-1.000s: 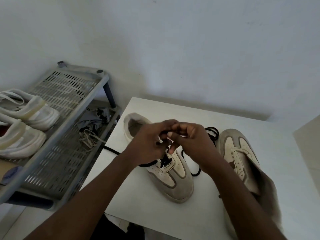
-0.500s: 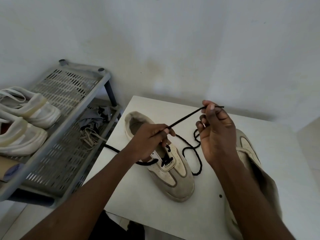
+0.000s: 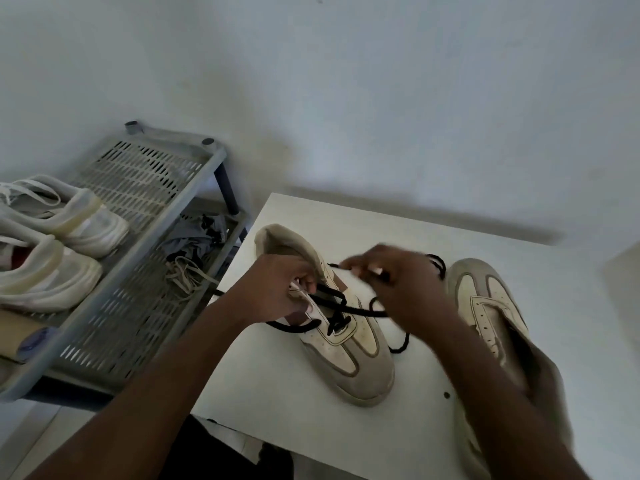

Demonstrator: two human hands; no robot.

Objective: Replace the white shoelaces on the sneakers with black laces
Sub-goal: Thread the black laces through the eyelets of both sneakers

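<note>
Two beige sneakers lie on a white table (image 3: 311, 420). The left sneaker (image 3: 356, 362) has a black lace (image 3: 360, 310) threaded through its lower eyelets. My left hand (image 3: 277, 289) grips the sneaker's eyelet flap beside the tongue. My right hand (image 3: 398, 282), blurred by motion, pinches the tip of the black lace just above the sneaker. Loose lace trails on the table between the two shoes. The right sneaker (image 3: 485, 306) has no lace and lies partly under my right forearm.
A grey slotted shoe rack (image 3: 145, 174) stands left of the table. A pair of white sneakers (image 3: 52, 258) sits on its top shelf. Removed pale laces (image 3: 187, 275) and grey cloth lie on the lower shelf. A white wall rises behind.
My right hand has come down from its raised pull, bringing the lace tip back to the left sneaker. The taut lace has gone slack. My left hand stayed on the shoe.
</note>
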